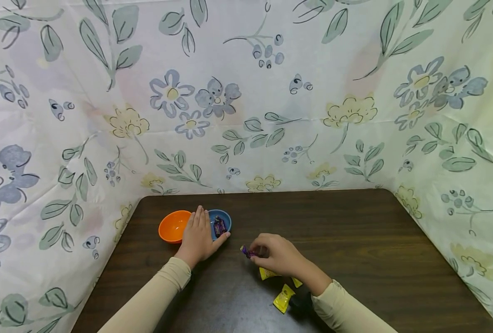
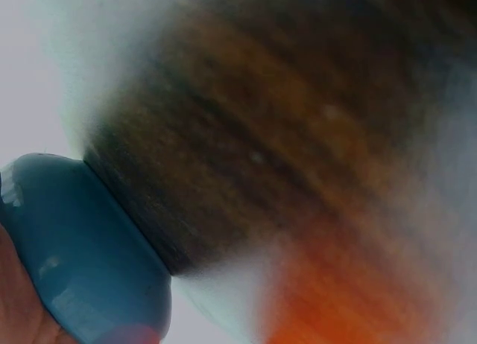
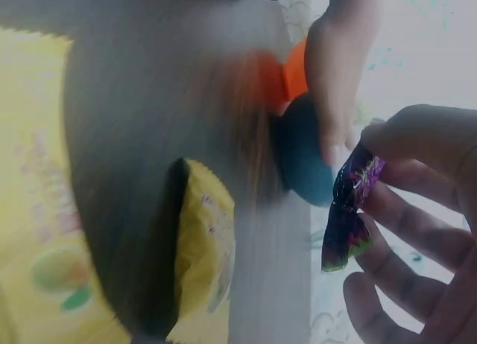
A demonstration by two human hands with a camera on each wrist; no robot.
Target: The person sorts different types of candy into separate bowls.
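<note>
My left hand [image 1: 197, 235] lies with straight fingers over the side-by-side rims of an orange bowl [image 1: 171, 226] and a blue bowl [image 1: 226, 215], its thumb along the blue one's near side. Inside the blue bowl sits a purple-wrapped candy [image 1: 219, 226]. Between thumb and fingertips, my right hand [image 1: 283, 255] pinches another purple-wrapped candy [image 3: 346, 202], held above the table to the right of the bowls. Below that hand lie several yellow-wrapped candies [image 1: 283, 299], partly covered by it. The left wrist view catches the outer wall of the blue bowl [image 2: 97, 247] and a blurred orange patch.
Everything stands on a dark brown wooden table [image 1: 346, 231]. A floral cloth [image 1: 263, 111] rises behind the table and along both sides. In the right wrist view, a yellow candy wrapper [image 3: 37, 188] looms large and close at the left.
</note>
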